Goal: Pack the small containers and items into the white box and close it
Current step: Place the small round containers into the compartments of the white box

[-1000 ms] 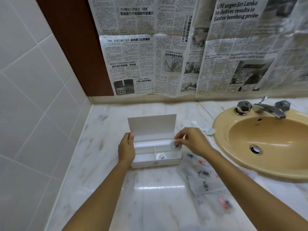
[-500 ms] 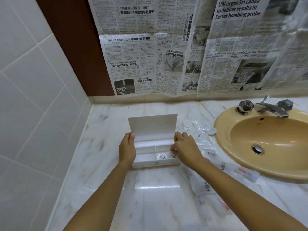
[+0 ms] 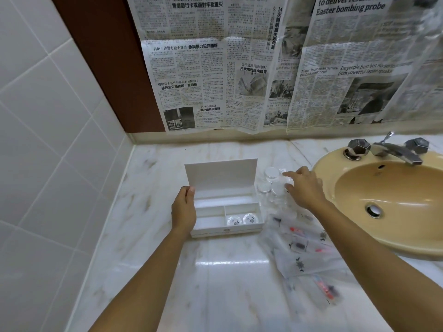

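The white box [image 3: 211, 232] stands open on the marble counter, its lid [image 3: 221, 174] upright at the back. Two small round containers [image 3: 242, 219] lie side by side in its front right compartment. My left hand [image 3: 184, 208] grips the box's left wall. My right hand [image 3: 303, 189] is over the cluster of small white-capped containers [image 3: 272, 179] to the right of the box, fingers curled around a clear one [image 3: 286, 181].
Clear plastic packets [image 3: 302, 252] with small dark and red items lie spread on the counter right of the box. A beige sink [image 3: 388, 202] with a metal tap [image 3: 393, 149] is at right. Newspaper [image 3: 239, 68] covers the back wall; tiled wall at left.
My right hand put a second round container into the front right compartment, then moved right and back to the cluster of capped containers. My left hand stayed on the box.
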The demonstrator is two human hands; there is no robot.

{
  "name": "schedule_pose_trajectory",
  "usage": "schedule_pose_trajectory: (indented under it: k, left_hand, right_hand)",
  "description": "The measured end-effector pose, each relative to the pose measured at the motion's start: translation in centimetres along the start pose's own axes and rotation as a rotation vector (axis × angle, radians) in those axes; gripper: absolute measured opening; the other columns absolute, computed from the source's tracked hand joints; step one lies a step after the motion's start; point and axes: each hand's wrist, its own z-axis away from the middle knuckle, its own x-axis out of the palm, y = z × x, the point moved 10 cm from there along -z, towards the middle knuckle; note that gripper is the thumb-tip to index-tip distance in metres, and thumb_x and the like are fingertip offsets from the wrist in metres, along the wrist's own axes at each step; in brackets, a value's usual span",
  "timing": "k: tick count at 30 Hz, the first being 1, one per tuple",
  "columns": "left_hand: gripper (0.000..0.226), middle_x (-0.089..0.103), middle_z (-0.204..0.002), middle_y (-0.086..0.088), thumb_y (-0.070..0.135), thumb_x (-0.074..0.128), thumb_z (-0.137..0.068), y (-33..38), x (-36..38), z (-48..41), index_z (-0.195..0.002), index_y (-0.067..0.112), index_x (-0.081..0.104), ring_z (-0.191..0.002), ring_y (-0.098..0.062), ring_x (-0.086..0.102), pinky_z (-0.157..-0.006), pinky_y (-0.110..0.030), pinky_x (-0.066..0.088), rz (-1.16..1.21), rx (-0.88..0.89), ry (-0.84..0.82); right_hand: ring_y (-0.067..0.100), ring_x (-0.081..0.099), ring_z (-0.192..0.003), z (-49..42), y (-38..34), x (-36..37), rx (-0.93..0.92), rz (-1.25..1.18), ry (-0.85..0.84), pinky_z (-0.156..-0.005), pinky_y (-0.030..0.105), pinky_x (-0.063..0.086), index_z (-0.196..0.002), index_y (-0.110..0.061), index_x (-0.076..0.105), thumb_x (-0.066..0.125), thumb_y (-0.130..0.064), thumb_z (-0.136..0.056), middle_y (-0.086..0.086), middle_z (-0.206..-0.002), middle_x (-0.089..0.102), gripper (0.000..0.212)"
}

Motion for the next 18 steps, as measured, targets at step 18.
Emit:
schedule_pose_trajectory:
  k: [18]
  left_hand:
    - [0.028, 0.063, -0.090, 0.004, 0.035, 0.037, -0.106, 0.5, -0.1, 0.2, -0.102, 0.017, 0.059, -0.077, -0.009, 0.054, -0.065, -0.017, 0.041, -0.007, 0.004, 0.005]
  right_hand:
    - [0.026, 0.056, -0.108, 0.1, 1.1, 1.2, -0.019, -0.053, 0.037, -0.087, 0.040, 0.033, -0.122, -0.029, 0.060, 0.064, -0.027, -0.090, 0.000, -0.113, 0.064, 0.031]
